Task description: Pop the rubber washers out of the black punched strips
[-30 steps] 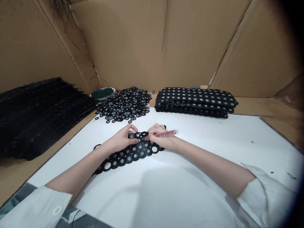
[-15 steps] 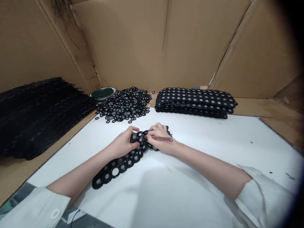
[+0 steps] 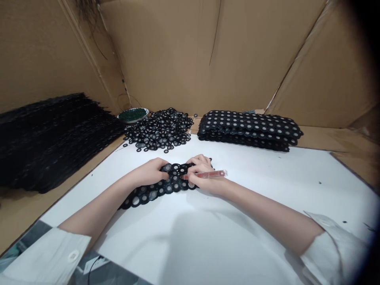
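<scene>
A black rubber sheet (image 3: 154,192) full of round holes and ringed discs lies on the white table (image 3: 237,237) in front of me. My left hand (image 3: 151,172) is curled over its far left part, fingers closed on the sheet. My right hand (image 3: 200,176) grips a reddish pen-like tool (image 3: 212,173), its tip pointing left at the sheet between the two hands. The right fingers also rest on the sheet's far end.
A heap of loose black rings (image 3: 160,128) and a small green-filled dish (image 3: 132,114) sit at the back. A stack of filled sheets (image 3: 249,124) lies back right. A large pile of black sheets (image 3: 50,138) fills the left. Cardboard walls (image 3: 208,51) surround the table.
The sheet, lifted and tilted half a second ago, now lies flatter on the table. My left hand has closed over it and the pen tool again points out to the right.
</scene>
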Motion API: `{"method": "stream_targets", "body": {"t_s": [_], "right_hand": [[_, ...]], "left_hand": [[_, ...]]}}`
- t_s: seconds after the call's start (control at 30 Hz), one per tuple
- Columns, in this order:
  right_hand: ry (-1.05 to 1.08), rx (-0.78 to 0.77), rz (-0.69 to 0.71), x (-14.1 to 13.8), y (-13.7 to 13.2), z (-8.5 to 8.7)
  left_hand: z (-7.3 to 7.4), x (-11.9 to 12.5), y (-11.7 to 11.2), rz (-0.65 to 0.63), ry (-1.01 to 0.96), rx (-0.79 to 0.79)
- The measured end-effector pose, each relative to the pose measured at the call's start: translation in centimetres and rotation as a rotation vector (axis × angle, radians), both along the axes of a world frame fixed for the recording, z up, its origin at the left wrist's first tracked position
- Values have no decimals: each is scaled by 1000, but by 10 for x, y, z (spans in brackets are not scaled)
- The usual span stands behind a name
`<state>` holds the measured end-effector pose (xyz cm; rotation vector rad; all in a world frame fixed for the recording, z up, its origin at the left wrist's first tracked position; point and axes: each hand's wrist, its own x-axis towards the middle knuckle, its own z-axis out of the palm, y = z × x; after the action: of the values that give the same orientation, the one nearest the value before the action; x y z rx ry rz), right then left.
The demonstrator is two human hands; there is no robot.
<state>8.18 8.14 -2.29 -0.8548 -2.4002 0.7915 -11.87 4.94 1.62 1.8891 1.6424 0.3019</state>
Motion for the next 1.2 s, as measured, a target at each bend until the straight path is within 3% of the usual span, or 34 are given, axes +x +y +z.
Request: {"method": "stream_targets", "body": {"t_s": [0.17, 0.37, 0.57, 0.83, 1.03, 1.13, 1.2], "right_hand": [[-14, 127, -17, -2, -5, -8], [-89, 426, -121, -8, -11, -13], [-52, 575, -202, -10, -6, -6], [64, 263, -80, -3, 6, -2], [421, 336, -112, 5, -6, 0], [409, 60, 7, 1, -10, -9], [376, -129, 16, -3, -8, -16]], "left_hand": [[-4, 6, -3, -32, -59, -81], [-3, 27, -21, 110, 81, 75], [13, 25, -18, 56, -198, -114], [-5, 18, -6, 88, -75, 24], [-3, 15, -6, 166, -183, 2], [-3, 14, -7, 161, -218, -19], [-3, 15, -8, 150, -223, -17]]}}
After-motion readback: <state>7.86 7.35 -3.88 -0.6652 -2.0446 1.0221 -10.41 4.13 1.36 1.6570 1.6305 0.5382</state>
